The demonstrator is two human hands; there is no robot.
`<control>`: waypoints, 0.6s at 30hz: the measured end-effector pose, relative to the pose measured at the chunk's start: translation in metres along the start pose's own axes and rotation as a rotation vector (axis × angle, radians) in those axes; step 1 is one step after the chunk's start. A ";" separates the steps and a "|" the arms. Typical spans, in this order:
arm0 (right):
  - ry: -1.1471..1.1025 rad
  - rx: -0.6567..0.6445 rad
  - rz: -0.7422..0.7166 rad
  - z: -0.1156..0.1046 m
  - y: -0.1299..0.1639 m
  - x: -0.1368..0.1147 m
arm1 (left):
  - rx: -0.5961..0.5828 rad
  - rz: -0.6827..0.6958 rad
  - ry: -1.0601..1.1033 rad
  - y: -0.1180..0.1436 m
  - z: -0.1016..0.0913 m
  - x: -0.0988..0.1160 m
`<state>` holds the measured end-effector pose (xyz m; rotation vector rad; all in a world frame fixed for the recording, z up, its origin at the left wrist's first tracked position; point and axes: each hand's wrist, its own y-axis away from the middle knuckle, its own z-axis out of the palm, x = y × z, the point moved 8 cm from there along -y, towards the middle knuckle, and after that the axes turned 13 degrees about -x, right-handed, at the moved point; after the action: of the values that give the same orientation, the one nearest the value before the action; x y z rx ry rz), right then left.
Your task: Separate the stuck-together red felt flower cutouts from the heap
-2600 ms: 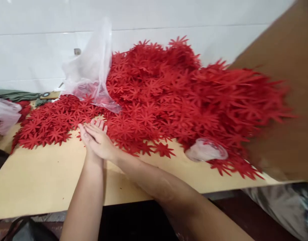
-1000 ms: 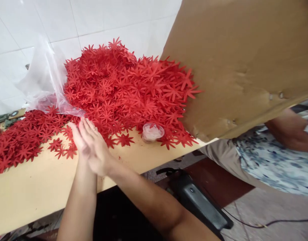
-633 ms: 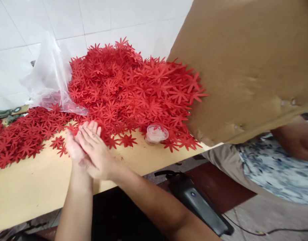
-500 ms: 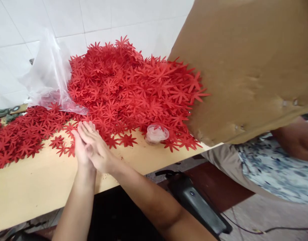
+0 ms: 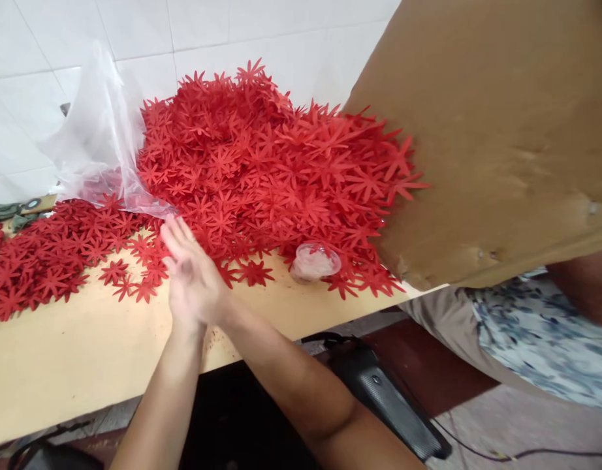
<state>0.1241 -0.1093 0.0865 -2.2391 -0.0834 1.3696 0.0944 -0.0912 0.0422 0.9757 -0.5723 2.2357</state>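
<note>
My right hand (image 5: pixel 199 281) lies flat against my left hand (image 5: pixel 179 310), palm to palm above the table, with its fingers stretched out together. Most of the left hand is hidden behind the right; what shows of it is flat and somewhat blurred. I see nothing held between them. Behind the fingertips rises a large heap of bright red star-shaped leaf or petal cut-outs (image 5: pixel 262 163). A few loose red cut-outs (image 5: pixel 144 287) lie on the table just left of the hands.
Darker red cut-outs (image 5: pixel 41 261) spread leftward beside a clear plastic bag (image 5: pixel 100 137). A small clear tub of whitish stuff (image 5: pixel 315 262) stands before the heap. A brown cardboard sheet (image 5: pixel 487 130) leans at right, with a person in patterned clothing (image 5: pixel 546 346) behind it. Below sits a black chair (image 5: pixel 384 391).
My hands have slid against each other, and the right now covers more of the left. The whole view has shifted slightly, so the heap and tub appear further right.
</note>
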 end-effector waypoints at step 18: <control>0.231 -0.029 -0.032 0.010 0.015 0.012 | 0.014 0.138 0.096 0.000 -0.002 -0.006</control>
<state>0.1181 -0.1144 0.0667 -2.3926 -0.0596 1.0914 0.0967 -0.0917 0.0363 0.8531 -0.5981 2.3965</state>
